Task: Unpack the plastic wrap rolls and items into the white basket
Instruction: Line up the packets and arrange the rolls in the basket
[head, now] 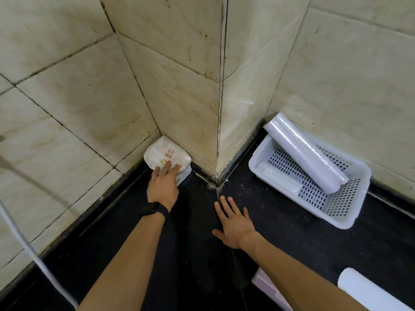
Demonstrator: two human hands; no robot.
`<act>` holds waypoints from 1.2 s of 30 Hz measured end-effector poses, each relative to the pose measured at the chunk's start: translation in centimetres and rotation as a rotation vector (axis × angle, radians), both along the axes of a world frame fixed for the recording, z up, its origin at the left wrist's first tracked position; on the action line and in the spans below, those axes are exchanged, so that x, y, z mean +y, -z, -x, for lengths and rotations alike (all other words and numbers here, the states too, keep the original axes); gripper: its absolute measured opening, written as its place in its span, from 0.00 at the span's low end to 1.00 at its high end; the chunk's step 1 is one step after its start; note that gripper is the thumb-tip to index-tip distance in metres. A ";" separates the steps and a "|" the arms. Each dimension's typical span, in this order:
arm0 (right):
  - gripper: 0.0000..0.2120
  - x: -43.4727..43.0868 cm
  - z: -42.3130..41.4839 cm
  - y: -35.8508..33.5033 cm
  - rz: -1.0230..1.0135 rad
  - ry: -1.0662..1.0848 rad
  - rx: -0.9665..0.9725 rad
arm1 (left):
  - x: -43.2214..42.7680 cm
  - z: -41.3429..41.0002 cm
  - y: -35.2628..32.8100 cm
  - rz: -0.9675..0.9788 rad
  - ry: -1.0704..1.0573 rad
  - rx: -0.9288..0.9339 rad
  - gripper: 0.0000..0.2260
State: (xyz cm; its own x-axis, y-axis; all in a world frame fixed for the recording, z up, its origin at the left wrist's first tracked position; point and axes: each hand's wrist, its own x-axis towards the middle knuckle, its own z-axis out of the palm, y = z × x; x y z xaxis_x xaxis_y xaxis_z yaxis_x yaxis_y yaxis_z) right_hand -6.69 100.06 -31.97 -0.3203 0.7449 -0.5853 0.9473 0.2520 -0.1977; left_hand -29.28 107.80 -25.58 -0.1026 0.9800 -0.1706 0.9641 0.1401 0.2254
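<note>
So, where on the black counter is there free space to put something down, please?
The widest bare patch of black counter lies between the right hand and the white basket. Another runs along the left wall, beside the left forearm. It is crowded in the corner, where the left hand rests on the white package, and in the basket, under the leaning roll.

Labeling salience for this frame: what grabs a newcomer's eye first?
The left hand, its fingers pressed on a white printed packet tucked into the tiled corner. Next, the white basket on the dark counter at right, a large plastic wrap roll propped across its rim. The right hand lies open and flat between them.
</note>
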 end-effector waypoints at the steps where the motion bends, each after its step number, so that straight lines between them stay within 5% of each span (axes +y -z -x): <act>1: 0.41 0.0 0.0 0.1 -0.003 0.002 0.001 | 0.1 0.1 -0.1 0.004 0.000 -0.007 0.24; 14: 0.35 1.1 -0.2 -4.0 0.033 0.047 0.014 | -8.8 -1.2 -3.3 -0.010 0.019 -0.087 0.28; 22: 0.28 -4.9 -6.1 -10.2 -0.334 0.244 0.348 | -13.8 -4.3 -4.5 0.043 0.163 -0.148 0.26; 36: 0.26 -1.2 -25.0 -11.6 -0.468 0.755 0.314 | -3.8 -20.1 -7.0 0.060 0.280 -0.340 0.26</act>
